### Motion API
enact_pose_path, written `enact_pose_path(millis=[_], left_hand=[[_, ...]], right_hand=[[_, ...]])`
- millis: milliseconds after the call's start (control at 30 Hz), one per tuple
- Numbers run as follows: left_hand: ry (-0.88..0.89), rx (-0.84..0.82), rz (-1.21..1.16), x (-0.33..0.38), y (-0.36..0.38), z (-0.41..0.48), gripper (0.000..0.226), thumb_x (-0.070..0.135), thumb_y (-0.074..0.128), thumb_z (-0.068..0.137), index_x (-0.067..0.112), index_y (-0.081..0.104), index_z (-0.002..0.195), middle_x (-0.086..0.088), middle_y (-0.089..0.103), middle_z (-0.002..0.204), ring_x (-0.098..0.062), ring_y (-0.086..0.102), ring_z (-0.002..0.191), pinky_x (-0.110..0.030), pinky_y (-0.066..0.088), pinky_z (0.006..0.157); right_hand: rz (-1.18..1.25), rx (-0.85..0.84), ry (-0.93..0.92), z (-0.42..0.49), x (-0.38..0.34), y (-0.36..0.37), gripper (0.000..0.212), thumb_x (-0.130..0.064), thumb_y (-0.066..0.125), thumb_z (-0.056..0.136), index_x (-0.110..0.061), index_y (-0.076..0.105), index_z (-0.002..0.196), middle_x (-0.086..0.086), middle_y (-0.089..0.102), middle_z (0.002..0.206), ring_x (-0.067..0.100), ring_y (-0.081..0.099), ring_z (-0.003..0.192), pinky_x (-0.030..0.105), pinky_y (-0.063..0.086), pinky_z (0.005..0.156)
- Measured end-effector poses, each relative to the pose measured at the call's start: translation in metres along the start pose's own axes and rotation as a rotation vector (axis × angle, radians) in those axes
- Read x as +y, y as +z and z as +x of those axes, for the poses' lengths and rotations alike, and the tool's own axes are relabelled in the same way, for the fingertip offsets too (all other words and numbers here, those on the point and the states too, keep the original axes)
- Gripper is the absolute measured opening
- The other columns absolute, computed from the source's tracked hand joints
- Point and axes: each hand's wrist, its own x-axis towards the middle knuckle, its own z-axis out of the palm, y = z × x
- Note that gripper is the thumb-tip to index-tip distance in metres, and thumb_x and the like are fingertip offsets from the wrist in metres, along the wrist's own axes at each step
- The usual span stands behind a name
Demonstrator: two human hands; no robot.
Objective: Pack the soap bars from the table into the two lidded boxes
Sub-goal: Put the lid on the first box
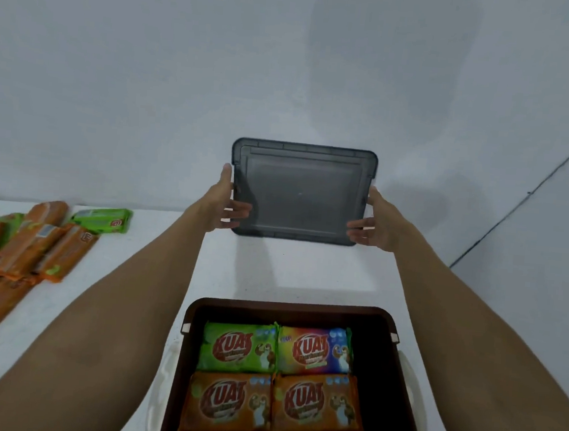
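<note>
Above the far desk [305, 272], left hand [222, 203] and right hand [377, 220] grasp the lid [300, 192] by its sides, fingers [239, 208] curled round it. Closing the four-bar box [289, 306] seems next: lower the lid squarely.

Left hand [223, 206], right hand [377, 223], arms outstretched.

White table [271, 272], open brown box [289, 305] at near edge, orange and green soap bars [25, 254] heaped at left
</note>
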Motion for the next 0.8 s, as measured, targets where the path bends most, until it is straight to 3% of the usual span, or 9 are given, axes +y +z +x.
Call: enact_pose_path(millis=[200, 333, 467, 633, 667, 733, 800], left_hand=[[0.088, 0.068, -0.057, -0.006, -0.005, -0.013, 0.075, 0.072, 0.017, 0.092, 0.014, 0.052, 0.127, -0.012, 0.069, 0.109, -0.027, 0.064, 0.104, -0.04, 0.052, 0.09], [0.11, 0.09, -0.159, -0.018, -0.015, -0.032, 0.076, 0.07, 0.018, 0.093, 0.01, 0.056, 0.12, -0.015, 0.071, 0.102, -0.029, 0.067, 0.1, -0.04, 0.054, 0.088], [0.161, 0.03, -0.201, -0.028, -0.03, -0.068, 0.051, 0.056, 0.037, 0.098, 0.011, 0.057, 0.112, -0.016, 0.071, 0.102, -0.027, 0.068, 0.093, -0.037, 0.055, 0.08], [0.279, 0.015, -0.091, -0.056, -0.049, -0.125, 0.002, 0.019, 0.06, 0.092, 0.019, 0.06, 0.09, -0.004, 0.065, 0.093, -0.015, 0.064, 0.076, -0.03, 0.052, 0.064], [0.292, 0.022, -0.044, -0.063, -0.052, -0.135, 0.005, 0.015, 0.061, 0.091, 0.02, 0.061, 0.09, -0.002, 0.064, 0.09, -0.013, 0.061, 0.072, -0.027, 0.05, 0.058], [0.311, 0.014, 0.043, -0.076, -0.056, -0.155, 0.012, 0.01, 0.061, 0.091, 0.019, 0.063, 0.098, -0.005, 0.067, 0.087, -0.015, 0.06, 0.069, -0.023, 0.047, 0.049], [0.338, 0.0, 0.112, -0.086, -0.057, -0.174, 0.018, 0.007, 0.06, 0.092, 0.014, 0.063, 0.108, -0.009, 0.068, 0.086, -0.017, 0.061, 0.073, -0.022, 0.05, 0.052]], right_hand=[[0.126, 0.007, -0.037, -0.006, 0.009, -0.012, 0.061, -0.062, 0.038, 0.094, -0.008, 0.054, 0.118, 0.025, 0.062, 0.11, 0.036, 0.062, 0.088, 0.042, 0.058, 0.078], [0.269, 0.033, -0.085, -0.028, 0.017, -0.013, 0.053, -0.051, 0.05, 0.094, -0.004, 0.053, 0.117, 0.023, 0.063, 0.105, 0.035, 0.064, 0.084, 0.043, 0.059, 0.08], [0.457, 0.0, -0.144, -0.068, 0.03, -0.018, 0.029, -0.032, 0.056, 0.096, -0.003, 0.056, 0.091, 0.022, 0.064, 0.087, 0.034, 0.063, 0.079, 0.039, 0.058, 0.082], [0.211, -0.131, -0.253, -0.114, 0.052, -0.034, 0.008, -0.008, 0.059, 0.09, -0.006, 0.061, 0.082, 0.008, 0.058, 0.078, 0.018, 0.056, 0.07, 0.02, 0.052, 0.052], [0.151, -0.132, -0.287, -0.126, 0.057, -0.035, 0.004, -0.003, 0.058, 0.089, -0.005, 0.061, 0.087, 0.007, 0.058, 0.078, 0.016, 0.056, 0.067, 0.02, 0.05, 0.05], [0.058, -0.137, -0.331, -0.145, 0.068, -0.039, 0.017, 0.003, 0.057, 0.088, -0.005, 0.063, 0.101, 0.01, 0.062, 0.082, 0.015, 0.059, 0.063, 0.021, 0.048, 0.049], [-0.051, -0.11, -0.362, -0.162, 0.08, -0.04, 0.029, 0.005, 0.055, 0.087, -0.008, 0.066, 0.11, 0.014, 0.063, 0.082, 0.019, 0.06, 0.069, 0.024, 0.049, 0.055]])
